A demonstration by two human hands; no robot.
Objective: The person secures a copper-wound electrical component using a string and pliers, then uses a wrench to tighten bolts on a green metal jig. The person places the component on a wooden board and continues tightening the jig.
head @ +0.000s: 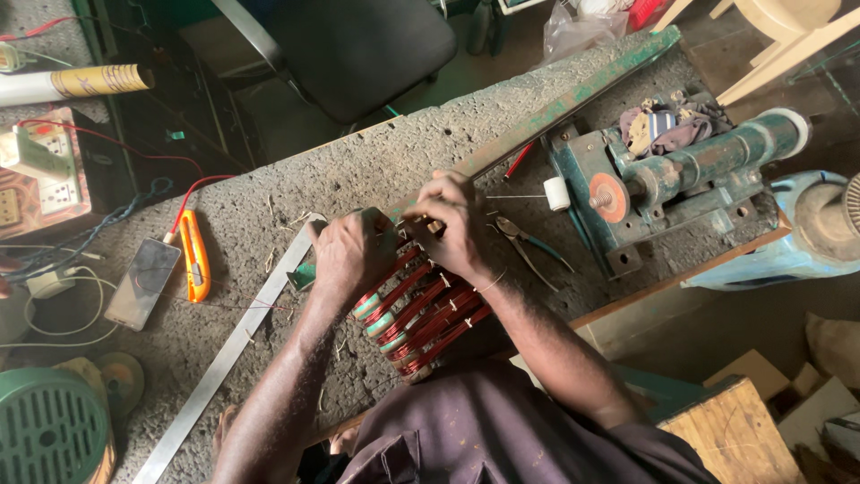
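Note:
A round motor stator [419, 318] with several red copper wire coils and pale green insulation rests on the grey workbench [358, 170] at its near edge. My left hand [348, 254] lies on the stator's left side, fingers curled over its top. My right hand [452, 226] grips the far rim of the stator, fingertips pinching at the coil ends. The two hands almost touch above the winding.
Pliers [528, 246] lie just right of my right hand. A green winding machine [681, 179] fills the bench's right part. An orange utility knife [194, 255], a phone [143, 282] and a metal ruler [228, 354] lie to the left. A black chair [358, 49] stands beyond.

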